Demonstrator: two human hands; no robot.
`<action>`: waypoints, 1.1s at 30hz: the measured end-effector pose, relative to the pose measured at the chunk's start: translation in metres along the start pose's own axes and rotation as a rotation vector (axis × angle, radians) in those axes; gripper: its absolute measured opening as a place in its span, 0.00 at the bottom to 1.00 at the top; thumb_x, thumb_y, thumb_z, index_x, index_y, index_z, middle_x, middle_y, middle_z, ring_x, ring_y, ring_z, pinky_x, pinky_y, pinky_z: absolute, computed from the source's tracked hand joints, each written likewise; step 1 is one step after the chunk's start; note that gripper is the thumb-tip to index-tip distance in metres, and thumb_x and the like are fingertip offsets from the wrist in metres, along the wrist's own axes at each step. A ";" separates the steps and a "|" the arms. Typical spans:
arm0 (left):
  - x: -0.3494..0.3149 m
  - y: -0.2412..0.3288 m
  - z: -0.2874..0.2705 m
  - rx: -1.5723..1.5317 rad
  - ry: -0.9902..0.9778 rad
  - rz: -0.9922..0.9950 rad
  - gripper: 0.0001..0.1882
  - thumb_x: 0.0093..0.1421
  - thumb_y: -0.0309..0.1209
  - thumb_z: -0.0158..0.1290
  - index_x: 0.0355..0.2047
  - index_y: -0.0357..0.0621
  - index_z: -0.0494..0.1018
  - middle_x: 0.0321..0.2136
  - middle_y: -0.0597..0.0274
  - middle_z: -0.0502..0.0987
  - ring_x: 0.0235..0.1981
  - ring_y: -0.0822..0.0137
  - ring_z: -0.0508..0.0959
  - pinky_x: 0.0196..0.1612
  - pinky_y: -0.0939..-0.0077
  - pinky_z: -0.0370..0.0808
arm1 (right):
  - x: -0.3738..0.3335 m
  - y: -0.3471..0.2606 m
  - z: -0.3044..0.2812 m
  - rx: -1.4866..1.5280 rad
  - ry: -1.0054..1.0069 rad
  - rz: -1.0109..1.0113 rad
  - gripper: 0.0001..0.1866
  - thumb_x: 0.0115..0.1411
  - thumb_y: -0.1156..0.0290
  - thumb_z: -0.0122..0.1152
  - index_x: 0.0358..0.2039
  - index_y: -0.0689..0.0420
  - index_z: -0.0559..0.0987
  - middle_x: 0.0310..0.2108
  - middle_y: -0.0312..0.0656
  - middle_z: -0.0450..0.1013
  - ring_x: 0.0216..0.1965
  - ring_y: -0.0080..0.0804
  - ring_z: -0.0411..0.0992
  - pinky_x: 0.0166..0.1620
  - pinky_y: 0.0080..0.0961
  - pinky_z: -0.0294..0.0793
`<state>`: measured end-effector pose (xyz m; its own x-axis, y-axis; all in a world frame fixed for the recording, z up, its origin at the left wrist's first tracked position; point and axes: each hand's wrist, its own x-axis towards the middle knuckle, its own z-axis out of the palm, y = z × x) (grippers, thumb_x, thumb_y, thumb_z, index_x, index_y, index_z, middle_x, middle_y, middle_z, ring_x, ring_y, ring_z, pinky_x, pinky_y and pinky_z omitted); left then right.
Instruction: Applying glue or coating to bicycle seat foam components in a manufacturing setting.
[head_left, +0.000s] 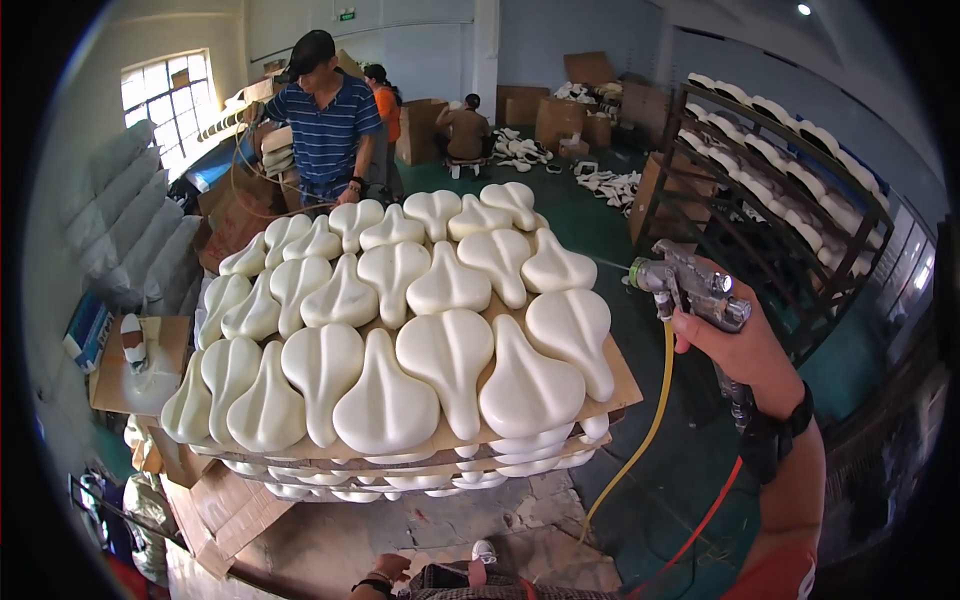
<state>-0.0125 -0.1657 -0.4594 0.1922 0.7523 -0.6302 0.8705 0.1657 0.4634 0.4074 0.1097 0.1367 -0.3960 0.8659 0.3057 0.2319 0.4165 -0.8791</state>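
My right hand [745, 345] is wrapped round a metal spray gun [690, 280], held up at the right of the stack. From its nozzle a thin mist goes left toward bicycle saddle pads [450, 360]. These cream pads lie in rows on a brown board [622, 385], their narrow ends alternating. More layers of pads and boards are stacked beneath. A yellow hose [660, 400] and a red hose [705, 515] run down from the gun. Down at the lower edge, my left hand [392, 567] is apart from the pads; its fingers are too small to read.
Across the stack stands a person in a striped shirt [325, 130] with a hose. Further back, another sits near cardboard boxes [560, 122] and pad heaps. A dark rack [660, 180] of saddle pads stands at right. A bottle [133, 342] rests on a carton at left.
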 end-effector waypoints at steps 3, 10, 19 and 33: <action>-0.001 -0.008 0.018 0.246 -0.043 -0.013 0.15 0.45 0.41 0.60 0.34 0.55 0.75 0.32 0.66 0.79 0.37 0.59 0.78 0.35 0.64 0.74 | -0.007 0.005 -0.002 0.001 -0.021 0.026 0.26 0.54 0.80 0.57 0.55 0.60 0.65 0.30 0.34 0.70 0.26 0.16 0.67 0.30 0.16 0.71; -0.005 -0.019 0.056 -0.175 0.107 0.004 0.15 0.43 0.32 0.59 0.34 0.49 0.76 0.28 0.68 0.79 0.29 0.68 0.79 0.31 0.72 0.75 | -0.035 0.004 -0.009 0.013 0.019 0.028 0.28 0.53 0.80 0.58 0.56 0.59 0.66 0.32 0.34 0.72 0.24 0.16 0.67 0.30 0.15 0.70; -0.020 0.001 0.056 0.436 0.020 0.189 0.15 0.42 0.40 0.60 0.32 0.54 0.76 0.28 0.61 0.78 0.35 0.55 0.78 0.33 0.59 0.74 | -0.051 0.005 -0.007 -0.004 0.009 -0.037 0.26 0.54 0.79 0.57 0.55 0.57 0.67 0.29 0.32 0.71 0.24 0.15 0.66 0.28 0.15 0.70; -0.022 0.007 0.071 0.316 -0.029 0.221 0.14 0.41 0.42 0.60 0.27 0.51 0.74 0.25 0.60 0.77 0.32 0.52 0.78 0.30 0.57 0.72 | -0.165 -0.035 -0.037 -0.254 -0.065 0.176 0.27 0.52 0.79 0.58 0.55 0.61 0.66 0.34 0.32 0.72 0.33 0.14 0.65 0.36 0.13 0.67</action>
<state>0.0211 -0.2263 -0.4866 0.3996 0.7288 -0.5560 0.9026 -0.2068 0.3777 0.4977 -0.0376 0.1306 -0.3841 0.9148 0.1254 0.5134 0.3244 -0.7945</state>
